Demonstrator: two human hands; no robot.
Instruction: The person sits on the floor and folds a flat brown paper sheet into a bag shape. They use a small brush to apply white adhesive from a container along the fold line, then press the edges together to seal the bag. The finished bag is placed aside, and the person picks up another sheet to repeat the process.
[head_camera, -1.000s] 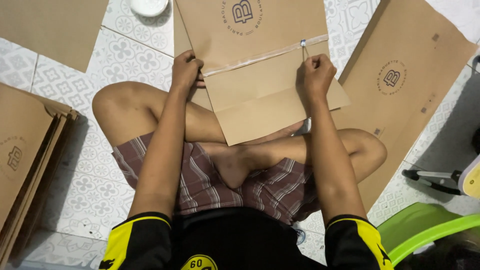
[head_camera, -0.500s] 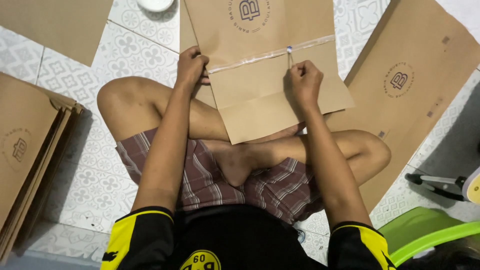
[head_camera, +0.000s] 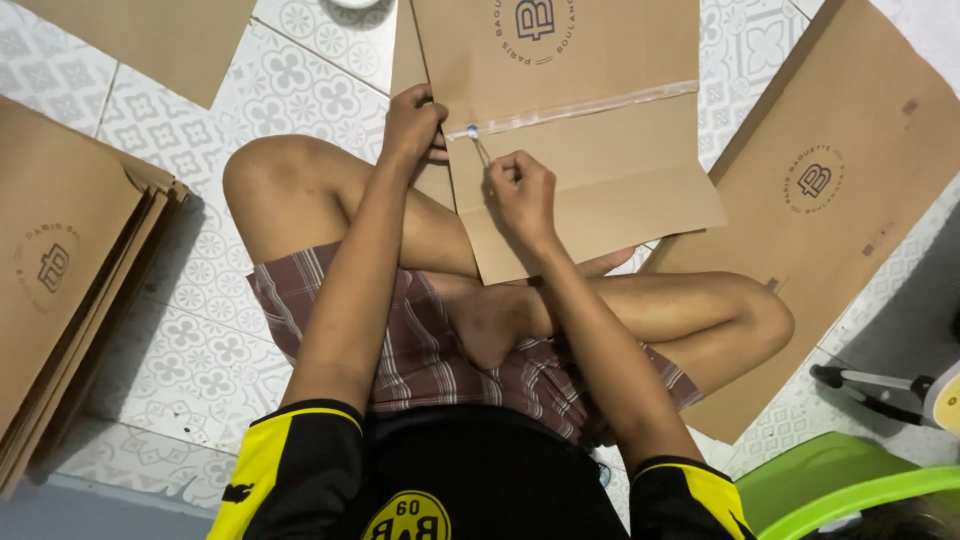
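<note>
Stack of flat bags (head_camera: 70, 270): brown paper bags are piled well to the left of both hands, on the patterned floor tiles (head_camera: 200, 340); a round printed mark is seen on the top one.
Loose sheet (head_camera: 150, 40): a plain brown piece is laid up and to the left of the left hand, well apart from it.
Left hand (head_camera: 412, 125): it is closed on the left edge of the paper bag, thumb and fingers pinched together at the end of the glue strip.
Paper bag (head_camera: 590, 150): a brown flat bag is spread just beyond the hands, over the crossed legs; a round dark mark is printed near its far end, and its near end is folded over into a flap. Its near edge is rested on the knees.
Glue strip (head_camera: 600, 100): a pale shiny band is run across the bag from the left hand rightward, slightly uphill.
Right hand (head_camera: 520, 190): it is curled shut on a thin applicator (head_camera: 480, 150), whose tip is set on the strip just beside the left hand; the two hands are close together but not touching.
Second flat bag (head_camera: 830, 200): it is laid at a slant, well right of the right hand.
Green plastic stool (head_camera: 850, 485): it is seen near the right elbow, partly cut off by the frame edge.
</note>
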